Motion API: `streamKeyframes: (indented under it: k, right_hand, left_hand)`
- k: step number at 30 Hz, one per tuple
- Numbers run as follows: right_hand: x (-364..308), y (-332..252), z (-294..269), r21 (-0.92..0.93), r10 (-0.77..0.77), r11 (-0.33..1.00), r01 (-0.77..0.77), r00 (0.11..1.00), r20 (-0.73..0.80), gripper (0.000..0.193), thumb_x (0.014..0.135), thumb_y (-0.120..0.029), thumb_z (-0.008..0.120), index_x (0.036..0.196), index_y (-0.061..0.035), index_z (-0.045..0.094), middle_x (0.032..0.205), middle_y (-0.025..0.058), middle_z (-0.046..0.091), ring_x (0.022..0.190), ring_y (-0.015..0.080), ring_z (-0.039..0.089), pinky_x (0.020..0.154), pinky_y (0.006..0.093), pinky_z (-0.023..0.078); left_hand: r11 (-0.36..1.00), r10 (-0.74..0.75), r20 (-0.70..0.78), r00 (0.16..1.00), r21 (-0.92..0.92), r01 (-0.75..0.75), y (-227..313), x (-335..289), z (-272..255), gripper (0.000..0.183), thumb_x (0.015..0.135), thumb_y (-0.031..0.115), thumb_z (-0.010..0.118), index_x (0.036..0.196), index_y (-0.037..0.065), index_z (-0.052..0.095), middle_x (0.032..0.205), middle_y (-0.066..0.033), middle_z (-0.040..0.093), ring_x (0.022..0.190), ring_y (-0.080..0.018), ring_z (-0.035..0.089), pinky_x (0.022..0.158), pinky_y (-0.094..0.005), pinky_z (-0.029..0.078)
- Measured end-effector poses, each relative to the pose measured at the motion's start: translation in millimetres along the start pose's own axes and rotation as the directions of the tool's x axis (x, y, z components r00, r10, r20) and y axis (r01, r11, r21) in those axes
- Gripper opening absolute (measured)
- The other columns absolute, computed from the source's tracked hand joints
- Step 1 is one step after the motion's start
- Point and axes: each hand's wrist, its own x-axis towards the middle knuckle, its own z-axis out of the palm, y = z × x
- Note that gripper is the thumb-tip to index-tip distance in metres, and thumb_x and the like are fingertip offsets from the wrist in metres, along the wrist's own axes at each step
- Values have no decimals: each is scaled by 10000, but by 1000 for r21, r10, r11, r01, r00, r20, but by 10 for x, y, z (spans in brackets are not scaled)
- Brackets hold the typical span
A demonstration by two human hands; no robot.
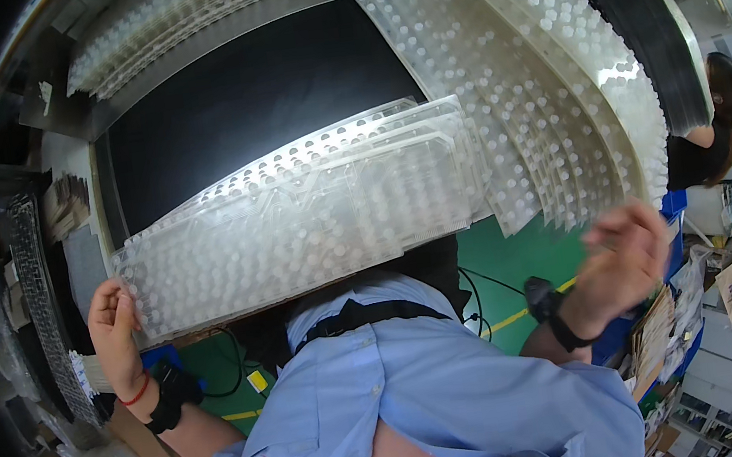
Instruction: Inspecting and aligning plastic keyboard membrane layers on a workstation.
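The left hand (114,320) is at the left end of the front sheets (294,248), which are translucent and covered with many pale round spots. Its fingers (103,298) are bent, and the thumb is close to them, so the gap is narrow. They are just at the sheet edge, but I cannot tell whether they pinch it.

The front sheets lie in a loose, slightly fanned stack along the near side of the black worktop (242,78), and their upper surface shines under the light. The right hand (627,253) is blurred and is raised beside the lower end of the right pile (539,64). I cannot tell if its fingers are wide or narrow, or if they touch something. This right pile is made of similar spotted sheets, spread like a fan, and it reaches from the far side to near the right hand.

Another row of such sheets, the back pile (205,17), is at the far edge. The left wrist carries a red cord (136,392) and a black band (170,396). Below the worktop one sees the green floor (501,256). At the right side, a co-worker (716,123) is partly visible.
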Motion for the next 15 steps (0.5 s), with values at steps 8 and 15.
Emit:
streamKeyframes:
  k: [8, 15]
  right_hand:
    - [-31, 376, 794, -288, 483, 874, -392, 770, 417, 492, 774, -15, 760, 1234, 19, 589, 913, 57, 610, 632, 50, 495, 577, 189, 406]
    - [80, 255, 690, -93, 277, 960, -263, 859, 431, 251, 744, 39, 742, 986, -15, 706, 924, 45, 570, 741, 98, 488, 657, 222, 397]
  left_hand:
    - [965, 179, 3, 984, -196, -174, -255, 24, -111, 122, 966, 135, 598, 1036, 43, 561, 873, -1, 546, 673, -54, 441, 615, -179, 355]
    - [892, 334, -66, 940, -302, -337, -232, -17, -129, 57, 975, 87, 560, 944, 78, 513, 998, -55, 507, 773, -86, 459, 672, -196, 388]
